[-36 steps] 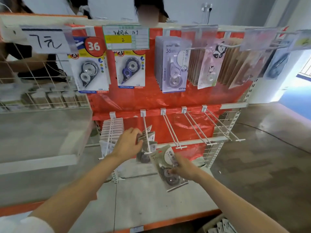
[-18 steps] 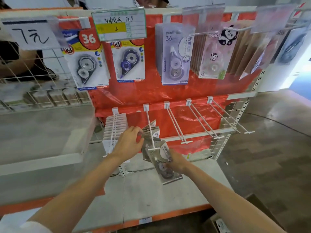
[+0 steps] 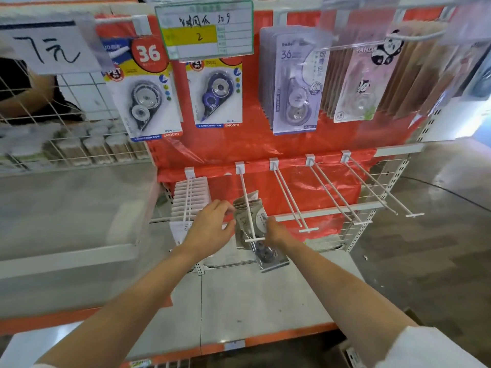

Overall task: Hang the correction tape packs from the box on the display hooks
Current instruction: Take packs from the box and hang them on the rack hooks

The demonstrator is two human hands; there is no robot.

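A handwritten price sign (image 3: 50,49) hangs at the far left over a wire basket (image 3: 66,150) of small wrapped goods. A green-framed label card (image 3: 204,27) sits high in the middle, against the red plastic sheet (image 3: 239,144) backing the rack. Below lies a grey shelf board (image 3: 252,301) with an orange front edge (image 3: 265,341). To the right the grey floor (image 3: 438,261) stretches off.
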